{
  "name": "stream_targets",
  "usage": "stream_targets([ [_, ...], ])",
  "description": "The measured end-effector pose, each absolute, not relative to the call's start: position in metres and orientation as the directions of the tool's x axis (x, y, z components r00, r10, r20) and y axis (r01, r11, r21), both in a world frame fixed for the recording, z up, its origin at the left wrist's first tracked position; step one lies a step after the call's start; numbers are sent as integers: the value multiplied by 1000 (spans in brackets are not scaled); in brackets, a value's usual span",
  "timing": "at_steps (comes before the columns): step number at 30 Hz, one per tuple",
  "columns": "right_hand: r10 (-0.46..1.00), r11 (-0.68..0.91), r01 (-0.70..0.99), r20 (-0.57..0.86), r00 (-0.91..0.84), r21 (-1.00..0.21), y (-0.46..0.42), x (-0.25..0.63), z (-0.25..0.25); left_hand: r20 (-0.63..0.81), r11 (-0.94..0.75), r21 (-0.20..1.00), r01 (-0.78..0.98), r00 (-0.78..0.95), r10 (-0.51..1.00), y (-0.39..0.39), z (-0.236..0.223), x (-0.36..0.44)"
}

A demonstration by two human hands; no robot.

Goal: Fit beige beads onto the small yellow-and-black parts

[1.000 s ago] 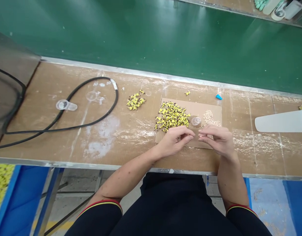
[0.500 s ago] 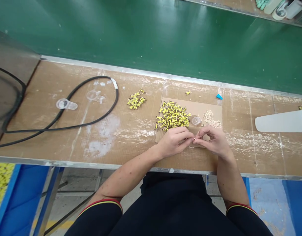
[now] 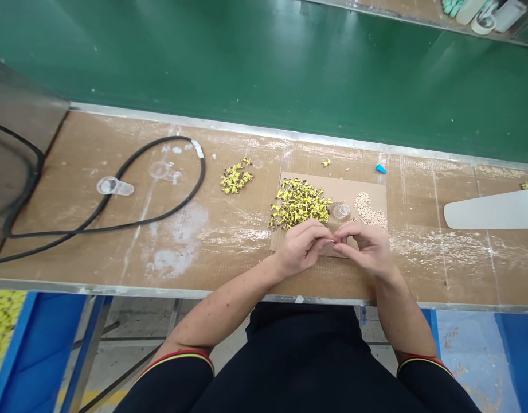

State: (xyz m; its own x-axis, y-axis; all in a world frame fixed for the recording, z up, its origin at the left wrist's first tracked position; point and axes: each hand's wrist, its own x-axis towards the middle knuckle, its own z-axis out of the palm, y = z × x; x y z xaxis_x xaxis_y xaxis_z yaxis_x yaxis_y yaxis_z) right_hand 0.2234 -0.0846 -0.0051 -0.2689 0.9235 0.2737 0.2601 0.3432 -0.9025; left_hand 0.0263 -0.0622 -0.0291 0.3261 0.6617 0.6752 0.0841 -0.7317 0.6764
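My left hand [image 3: 303,246] and my right hand [image 3: 364,248] meet fingertip to fingertip over the near edge of a cardboard sheet [image 3: 264,244]. Both are closed in a pinch; what sits between the fingertips is tiny and mostly hidden. Just beyond my left hand lies a heap of small yellow and dark brown figures [image 3: 301,202]. A small clear round container [image 3: 341,212] stands between that heap and a scatter of tiny beige pieces [image 3: 369,211], which lies just past my right hand.
A smaller pile of yellow figures [image 3: 235,178] lies to the left, and a single figure [image 3: 326,163] farther back near a blue cone-shaped piece [image 3: 380,168]. A black cable [image 3: 160,217] loops around clear plastic scoops [image 3: 114,186]. A white blade-like object [image 3: 489,211] reaches in from the right.
Both hands have shifted slightly left, still pinched together at the fingertips. The view has moved a little; the piles look the same.
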Motion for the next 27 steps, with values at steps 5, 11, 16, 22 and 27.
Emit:
stream_targets([
  [5,921,339,165,291,-260,-926,-86,215,-8,726,-777,618,119,294,622,-62,-28,25],
  [11,920,353,123,320,-224,-928,-87,210,-5,750,-801,585,126,290,594,-61,-29,26],
  [16,928,354,200,317,-197,-913,-89,207,-5,750,-798,586,140,278,600,-62,-29,27],
  [22,898,430,535,406,-171,-727,-79,226,-5,682,-716,677,171,220,697,-60,-25,23],
  [27,928,318,775,346,-137,-546,-68,250,-10,593,-606,787,115,132,795,-57,-30,20],
])
